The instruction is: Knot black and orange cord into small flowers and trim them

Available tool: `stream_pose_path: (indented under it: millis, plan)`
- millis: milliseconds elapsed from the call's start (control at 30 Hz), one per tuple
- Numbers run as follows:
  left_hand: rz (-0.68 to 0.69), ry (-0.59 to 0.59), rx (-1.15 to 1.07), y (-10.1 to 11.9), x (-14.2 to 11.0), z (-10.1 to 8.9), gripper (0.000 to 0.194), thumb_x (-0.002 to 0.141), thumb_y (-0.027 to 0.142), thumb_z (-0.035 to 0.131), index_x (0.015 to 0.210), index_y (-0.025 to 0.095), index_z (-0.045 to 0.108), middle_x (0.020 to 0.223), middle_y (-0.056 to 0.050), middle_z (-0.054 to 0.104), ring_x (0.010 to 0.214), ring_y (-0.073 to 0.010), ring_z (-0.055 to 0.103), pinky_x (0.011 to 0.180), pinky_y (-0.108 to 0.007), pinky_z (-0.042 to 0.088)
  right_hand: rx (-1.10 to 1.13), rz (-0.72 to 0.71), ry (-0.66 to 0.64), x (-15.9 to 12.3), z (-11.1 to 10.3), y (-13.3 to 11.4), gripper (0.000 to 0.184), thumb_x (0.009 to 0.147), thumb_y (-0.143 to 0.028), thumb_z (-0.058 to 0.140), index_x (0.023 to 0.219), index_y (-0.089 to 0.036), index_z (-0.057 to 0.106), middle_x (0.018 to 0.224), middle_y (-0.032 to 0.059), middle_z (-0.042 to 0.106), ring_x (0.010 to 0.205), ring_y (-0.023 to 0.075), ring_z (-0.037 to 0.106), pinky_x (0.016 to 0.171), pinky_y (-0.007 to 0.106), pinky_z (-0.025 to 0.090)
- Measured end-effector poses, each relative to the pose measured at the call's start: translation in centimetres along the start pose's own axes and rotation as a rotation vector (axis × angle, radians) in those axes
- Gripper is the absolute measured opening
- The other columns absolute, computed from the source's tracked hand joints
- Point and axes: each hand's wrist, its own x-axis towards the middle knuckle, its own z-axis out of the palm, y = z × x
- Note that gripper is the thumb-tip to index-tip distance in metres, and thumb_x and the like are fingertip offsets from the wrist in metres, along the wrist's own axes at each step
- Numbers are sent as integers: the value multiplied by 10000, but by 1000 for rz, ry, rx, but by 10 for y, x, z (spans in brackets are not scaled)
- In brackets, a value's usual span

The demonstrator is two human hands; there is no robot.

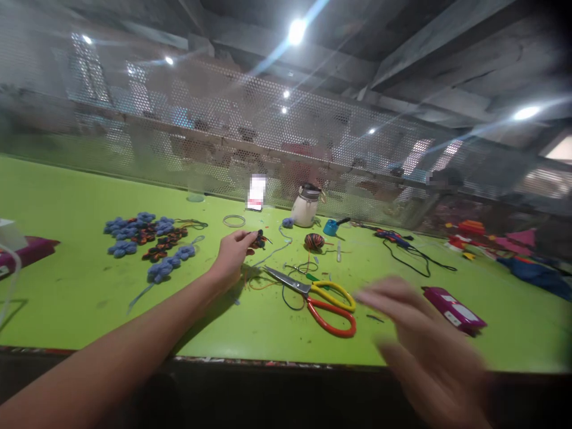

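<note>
My left hand (233,253) pinches a small black-and-orange crocheted flower (259,239) above the green table. Most of that piece is covered by the fingers. My right hand (424,339) is blurred by motion at the lower right, fingers stretched and thumb apart, with nothing visible in it. Between the hands lie large scissors (308,289) with one yellow and one red handle, blades pointing left. Loose yarn strands run under and around them. A ball of black-and-orange yarn (314,241) sits beyond the scissors.
Left: blue crocheted flowers (122,248) and black-and-orange ones (156,252). Behind: a lit phone (256,193), a pale jar (305,210) and a blue bottle (331,227). Right: a glue gun (393,238), its cord, and a purple box (454,310). A mesh screen (268,137) borders the table.
</note>
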Motion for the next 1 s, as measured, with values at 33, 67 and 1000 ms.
stream_pose_path:
  millis: [33, 67, 1000]
  plan:
    - [4, -13, -7, 0, -1, 1, 298, 679, 400, 639, 797, 127, 648, 822, -111, 675, 723, -179, 575, 627, -283, 385, -60, 46, -43, 31, 2, 8, 184, 858, -271, 511, 1009, -228, 606, 1072, 84, 581, 944, 215, 550, 782, 369, 468]
    - [6, -25, -13, 1, -2, 2, 295, 681, 400, 637, 797, 129, 650, 821, -111, 676, 719, -178, 575, 626, -284, 385, -138, 103, -104, 58, 5, 17, 172, 856, -260, 509, 978, -220, 623, 1031, 88, 595, 934, 221, 546, 783, 366, 457]
    - [-290, -323, -156, 5, -13, 9, 208, 682, 309, 672, 755, 114, 668, 831, -134, 661, 695, -159, 570, 578, -262, 402, -446, 153, -495, 137, 36, 27, 162, 796, -162, 500, 894, -145, 627, 882, 95, 594, 825, 199, 533, 680, 278, 389]
